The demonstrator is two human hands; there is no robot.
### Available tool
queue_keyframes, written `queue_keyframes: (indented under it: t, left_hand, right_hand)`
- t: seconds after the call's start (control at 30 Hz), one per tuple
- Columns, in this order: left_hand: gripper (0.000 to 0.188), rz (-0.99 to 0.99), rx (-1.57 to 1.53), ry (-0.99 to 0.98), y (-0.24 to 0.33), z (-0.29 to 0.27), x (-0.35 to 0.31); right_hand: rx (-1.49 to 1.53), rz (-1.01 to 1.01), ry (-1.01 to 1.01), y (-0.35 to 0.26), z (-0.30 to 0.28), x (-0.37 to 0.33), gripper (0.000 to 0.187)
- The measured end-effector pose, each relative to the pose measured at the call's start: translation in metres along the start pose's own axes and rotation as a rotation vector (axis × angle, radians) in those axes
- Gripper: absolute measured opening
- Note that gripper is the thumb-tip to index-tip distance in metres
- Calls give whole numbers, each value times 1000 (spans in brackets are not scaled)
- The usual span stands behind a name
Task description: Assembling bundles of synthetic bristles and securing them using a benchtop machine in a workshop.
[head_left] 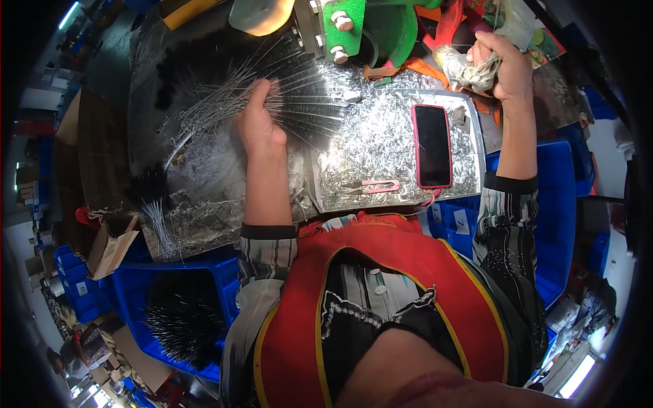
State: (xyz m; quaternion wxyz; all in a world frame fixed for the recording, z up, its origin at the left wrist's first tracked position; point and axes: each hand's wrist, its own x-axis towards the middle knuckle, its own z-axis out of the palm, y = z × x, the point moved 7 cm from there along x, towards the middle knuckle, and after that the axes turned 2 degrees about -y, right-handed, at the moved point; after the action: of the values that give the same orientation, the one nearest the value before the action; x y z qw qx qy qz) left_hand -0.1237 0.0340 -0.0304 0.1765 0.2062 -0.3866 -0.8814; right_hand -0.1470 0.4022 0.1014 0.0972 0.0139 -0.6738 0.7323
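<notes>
My left hand (262,126) is closed around a fanned bundle of thin metal wires (221,98), with the thumb on top. The wires spread to both sides of the fist above the worktable. Dark bristly material (183,68) lies beyond the hand; whether it belongs to these wires I cannot tell. At the upper right, my right hand (507,68) has its fingers curled on a crumpled, pale rag (479,73), beside the green machine (347,27). Part of the rag is hidden by the fingers.
A shallow tray (360,156) full of shiny metal clippings holds a red-edged phone (432,146) and pink thread snips (371,186). More wires (158,224) lie at the table's near left. Below, a blue bin (129,279) contains black bristly pieces. Another blue bin (558,224) stands at right.
</notes>
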Motion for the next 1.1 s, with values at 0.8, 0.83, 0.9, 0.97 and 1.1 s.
queue_keyframes:
  t: [0.8,0.83,0.9,0.97,1.1]
  left_hand:
    - [19,30,-115,-4,-6,0,-2]
    - [18,30,-80,16,-4,4,-5]
    - [17,48,-24,29,-4,3,-2]
    - [17,54,-13,39,-2,4,-3]
    - [16,54,-33,21,-2,4,-2]
  right_hand:
    - [16,-43,-45,2,7,-1,34]
    - [79,-72,-60,5,4,1,28]
    - [141,-101,-74,8,2,2,22]
    - [38,-25,12,10,5,-2,35]
    - [-35,-41,-87,-4,5,4,36]
